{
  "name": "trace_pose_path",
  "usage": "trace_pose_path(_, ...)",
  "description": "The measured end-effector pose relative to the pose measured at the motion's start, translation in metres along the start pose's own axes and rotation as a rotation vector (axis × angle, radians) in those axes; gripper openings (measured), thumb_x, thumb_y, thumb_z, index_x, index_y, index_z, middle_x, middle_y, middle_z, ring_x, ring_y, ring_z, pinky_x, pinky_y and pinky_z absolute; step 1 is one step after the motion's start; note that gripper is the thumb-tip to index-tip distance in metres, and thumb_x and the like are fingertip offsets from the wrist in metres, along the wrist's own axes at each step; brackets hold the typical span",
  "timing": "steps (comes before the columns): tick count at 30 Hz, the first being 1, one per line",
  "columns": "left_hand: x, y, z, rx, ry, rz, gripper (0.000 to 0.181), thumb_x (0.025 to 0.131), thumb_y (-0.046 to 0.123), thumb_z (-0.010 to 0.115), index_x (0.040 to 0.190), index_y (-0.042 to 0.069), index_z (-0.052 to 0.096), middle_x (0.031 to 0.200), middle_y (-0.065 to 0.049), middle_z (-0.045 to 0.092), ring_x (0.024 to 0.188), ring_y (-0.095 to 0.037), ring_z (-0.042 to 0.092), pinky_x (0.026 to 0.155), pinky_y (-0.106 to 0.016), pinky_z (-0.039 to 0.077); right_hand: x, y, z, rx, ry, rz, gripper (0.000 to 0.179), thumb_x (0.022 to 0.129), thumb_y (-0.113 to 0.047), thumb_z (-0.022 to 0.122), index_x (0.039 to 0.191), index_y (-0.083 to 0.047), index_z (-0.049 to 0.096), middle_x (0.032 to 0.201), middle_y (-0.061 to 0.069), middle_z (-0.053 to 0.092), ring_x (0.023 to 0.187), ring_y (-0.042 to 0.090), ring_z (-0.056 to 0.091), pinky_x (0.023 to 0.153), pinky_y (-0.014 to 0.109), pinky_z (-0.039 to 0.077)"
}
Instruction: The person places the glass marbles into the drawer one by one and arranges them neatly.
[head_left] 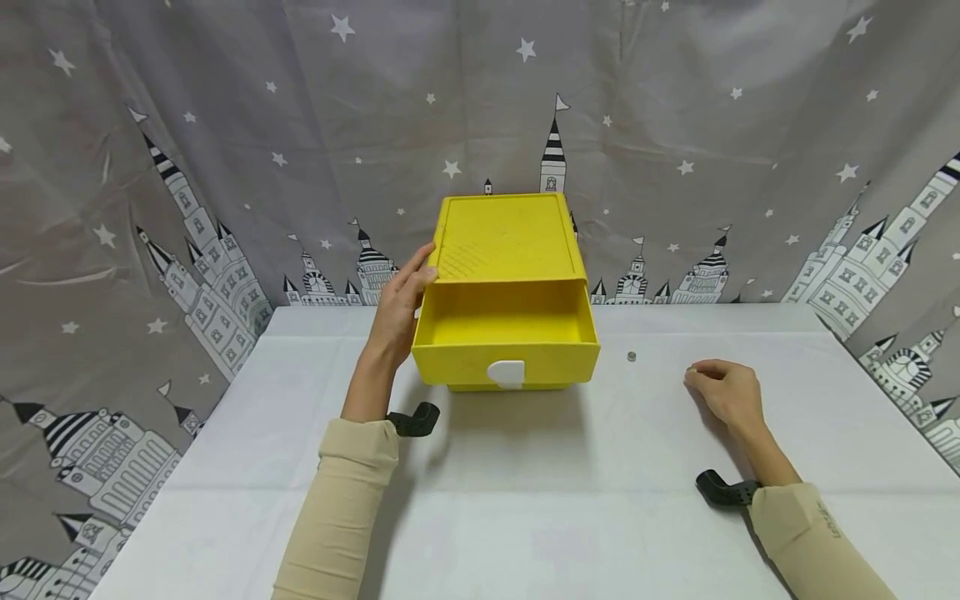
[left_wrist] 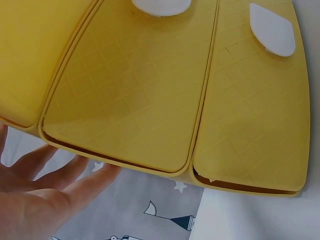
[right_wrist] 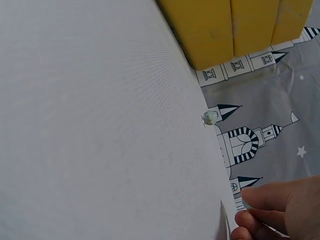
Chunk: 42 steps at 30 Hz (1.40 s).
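Note:
A yellow drawer cabinet (head_left: pixel 510 237) stands on the table, its top drawer (head_left: pixel 457 364) pulled out and showing a bare inside. My left hand (head_left: pixel 397 321) rests against the cabinet's left side, with fingers fairly straight along it. In the left wrist view, the lower drawers (left_wrist: pixel 125 95) below are closed and bear white handles (left_wrist: pixel 272 30). To the cabinet's right lies a small glass marble (head_left: pixel 632 357), greenish in the right wrist view. Farther right, just above the table, my right hand (head_left: pixel 727 396) pinches a small pale glassy piece, apparently another marble (right_wrist: pixel 245 204), mostly hidden by thumb and fingers.
A white cloth covers the table (head_left: pixel 510 533). Behind and at both sides hangs a grey curtain (head_left: pixel 375 108) printed with castles and stars. Black wrist camera mounts (head_left: pixel 723 489) stick out from both sleeves.

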<state>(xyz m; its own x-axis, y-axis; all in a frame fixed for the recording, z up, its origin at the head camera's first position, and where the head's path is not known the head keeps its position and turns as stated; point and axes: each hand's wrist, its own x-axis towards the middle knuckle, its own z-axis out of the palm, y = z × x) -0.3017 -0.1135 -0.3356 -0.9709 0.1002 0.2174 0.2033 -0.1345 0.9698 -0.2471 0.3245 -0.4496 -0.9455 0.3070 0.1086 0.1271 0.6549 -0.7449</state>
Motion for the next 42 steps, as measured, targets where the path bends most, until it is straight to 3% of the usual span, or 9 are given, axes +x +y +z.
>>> trace_pose_path(10, -0.002, -0.001, -0.001, -0.001, 0.006, 0.003, 0.057, 0.098, 0.027, 0.051, 0.154, 0.021, 0.039, 0.154, -0.002, 0.038, 0.132, -0.024, 0.044, 0.109, -0.047, 0.035, -0.003, -0.005, -0.002, 0.03, -0.007, 0.008, 0.032, 0.091, -0.016, 0.065, 0.11, 0.01, 0.069, 0.106, 0.026, 0.067, 0.099, 0.035, 0.057, 0.076, 0.035, 0.042)
trace_pose_path(18, -0.003, 0.0, -0.001, -0.006, 0.013, -0.009, 0.057, 0.098, 0.027, 0.051, 0.154, 0.022, 0.039, 0.154, -0.002, 0.038, 0.131, -0.024, 0.044, 0.107, -0.049, 0.036, -0.01, -0.014, -0.007, 0.044, -0.026, -0.058, 0.034, 0.094, -0.019, 0.065, 0.113, 0.008, 0.069, 0.103, 0.021, 0.069, 0.08, 0.017, 0.058, 0.064, 0.023, 0.045)
trace_pose_path(25, -0.003, -0.002, -0.001, -0.001, 0.006, 0.003, 0.056, 0.099, 0.026, 0.051, 0.154, 0.021, 0.038, 0.154, -0.002, 0.038, 0.132, -0.024, 0.043, 0.109, -0.046, 0.034, -0.017, -0.028, -0.011, 0.132, -0.045, -0.073, 0.04, 0.096, -0.028, 0.064, 0.117, 0.005, 0.067, 0.11, 0.019, 0.067, 0.089, 0.011, 0.055, 0.072, 0.024, 0.044)
trace_pose_path(33, -0.003, -0.001, -0.001, -0.019, 0.004, 0.001, 0.056, 0.099, 0.026, 0.051, 0.154, 0.021, 0.039, 0.153, -0.003, 0.04, 0.129, -0.024, 0.046, 0.107, -0.047, 0.037, -0.026, -0.048, -0.017, 0.182, -0.042, -0.111, 0.041, 0.096, -0.03, 0.064, 0.117, 0.005, 0.068, 0.111, 0.017, 0.068, 0.088, 0.001, 0.055, 0.077, 0.026, 0.044)
trace_pose_path(42, -0.002, 0.0, -0.001, -0.013, -0.003, -0.014, 0.056, 0.099, 0.029, 0.052, 0.153, 0.025, 0.039, 0.153, -0.001, 0.039, 0.129, -0.025, 0.045, 0.105, -0.05, 0.038, -0.034, -0.062, -0.024, 0.216, -0.019, -0.121, 0.039, 0.095, -0.027, 0.066, 0.115, 0.005, 0.069, 0.098, -0.001, 0.07, 0.087, 0.001, 0.056, 0.075, 0.025, 0.043)
